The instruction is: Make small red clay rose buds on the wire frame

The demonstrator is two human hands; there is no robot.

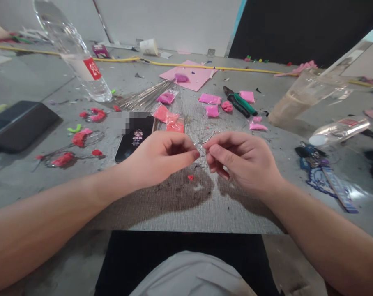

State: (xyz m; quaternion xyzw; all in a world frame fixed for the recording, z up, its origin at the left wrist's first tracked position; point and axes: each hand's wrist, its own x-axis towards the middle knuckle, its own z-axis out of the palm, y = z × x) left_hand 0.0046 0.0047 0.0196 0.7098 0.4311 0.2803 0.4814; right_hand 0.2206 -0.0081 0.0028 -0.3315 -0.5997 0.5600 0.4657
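Observation:
My left hand (162, 158) and my right hand (240, 160) meet above the grey table (180, 205), fingers pinched. Between the fingertips runs a thin silvery wire (205, 144), held by both hands. A tiny red crumb of clay (190, 177) lies on the table just under them. Behind the left hand lies a black phone (134, 137) with its screen lit. Small bags of orange-red clay (171, 121) sit beyond the hands, and a bundle of thin wires (143, 98) lies further back.
A clear water bottle (78, 61) stands at the back left, a plastic cup (300, 100) at the right. Green-handled pliers (240, 102), pink clay pieces (209, 98), pink paper (189, 76), red clay flowers (78, 139), a black case (18, 123) and a keychain (322, 172) lie around.

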